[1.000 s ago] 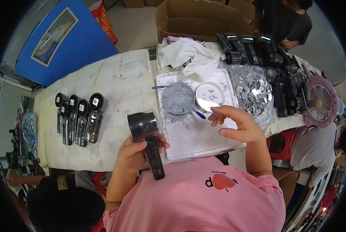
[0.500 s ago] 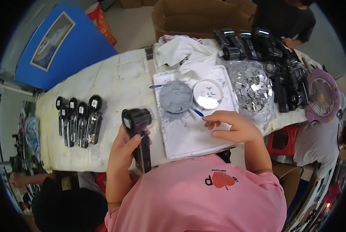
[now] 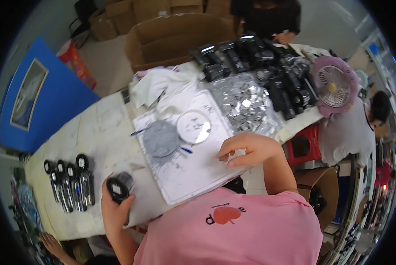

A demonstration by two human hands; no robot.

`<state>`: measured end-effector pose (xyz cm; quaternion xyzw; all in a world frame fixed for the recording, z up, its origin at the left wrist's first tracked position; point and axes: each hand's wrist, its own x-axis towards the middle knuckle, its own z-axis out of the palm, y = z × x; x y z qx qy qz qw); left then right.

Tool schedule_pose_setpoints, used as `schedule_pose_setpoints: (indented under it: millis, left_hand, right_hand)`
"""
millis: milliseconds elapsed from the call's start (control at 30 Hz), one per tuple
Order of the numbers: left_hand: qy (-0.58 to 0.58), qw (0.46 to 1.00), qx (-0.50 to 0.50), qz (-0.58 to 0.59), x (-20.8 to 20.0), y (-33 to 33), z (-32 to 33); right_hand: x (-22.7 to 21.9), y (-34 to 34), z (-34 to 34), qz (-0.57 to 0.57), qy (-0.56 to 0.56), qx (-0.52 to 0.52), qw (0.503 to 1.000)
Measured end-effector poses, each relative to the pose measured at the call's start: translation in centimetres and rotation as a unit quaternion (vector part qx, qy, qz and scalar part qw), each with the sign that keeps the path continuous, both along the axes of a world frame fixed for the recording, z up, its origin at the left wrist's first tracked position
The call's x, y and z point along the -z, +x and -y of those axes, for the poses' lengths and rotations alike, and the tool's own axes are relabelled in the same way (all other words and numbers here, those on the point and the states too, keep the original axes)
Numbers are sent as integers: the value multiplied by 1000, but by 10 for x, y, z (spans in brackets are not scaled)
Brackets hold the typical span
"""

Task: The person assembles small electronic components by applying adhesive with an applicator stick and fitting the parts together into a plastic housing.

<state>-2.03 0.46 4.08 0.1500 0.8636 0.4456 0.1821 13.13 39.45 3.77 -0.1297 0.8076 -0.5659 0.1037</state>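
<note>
My left hand (image 3: 114,205) is wrapped around a black handheld fan (image 3: 117,190) at the near edge of the table. The fan's round end with a white label faces up, and its handle is mostly hidden. Over the right side of a white tray (image 3: 173,194), my right hand (image 3: 251,149) hovers with fingers loosely bent and apart, holding nothing that I can see. On the tray lie a grey round pad (image 3: 161,139), a blue-handled tool (image 3: 186,150) beside it and a white round dish (image 3: 193,126). Several black handheld fans (image 3: 72,185) stand in rows at the left.
A clear plastic bag (image 3: 246,104) of small silver squares lies beyond the tray. Past it are piled black fans (image 3: 282,84) and a purple fan (image 3: 335,88). White cloth (image 3: 162,90) lies at the tray's far edge. People sit or stand around the table.
My view has swung to the right, so the table things appear shifted left. The fan in my left hand has tilted, its labelled end now facing up. My right hand stays over the tray.
</note>
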Motion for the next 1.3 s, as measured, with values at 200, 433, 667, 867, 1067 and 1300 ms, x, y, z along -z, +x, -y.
schedule_pose_setpoints:
  millis: [200,433,667,867,1067,1300]
  left_hand:
    - [-91,988,57,-109,43,-8,15]
    - [-54,971,64,-223,37,-1,2]
    - [-24,965,88,-244,42,-10,-8]
    - [-45,970,92,-219,33,-7,-6]
    - [196,959,23,-202,44,-14,17]
    - [812,336,26,476,47,-25,45]
  right_hand:
    - [11,23,-58,13,-5,400,917]
    - [50,-20,-59,-37,391,476,787]
    - [48,-10,-63,-59,412,490,766]
    - [58,-16,-60,-75,372,511,771]
    - [41,-13,-47,-159,304,544,766]
    - [26,-21,-27,-175,212,511,814]
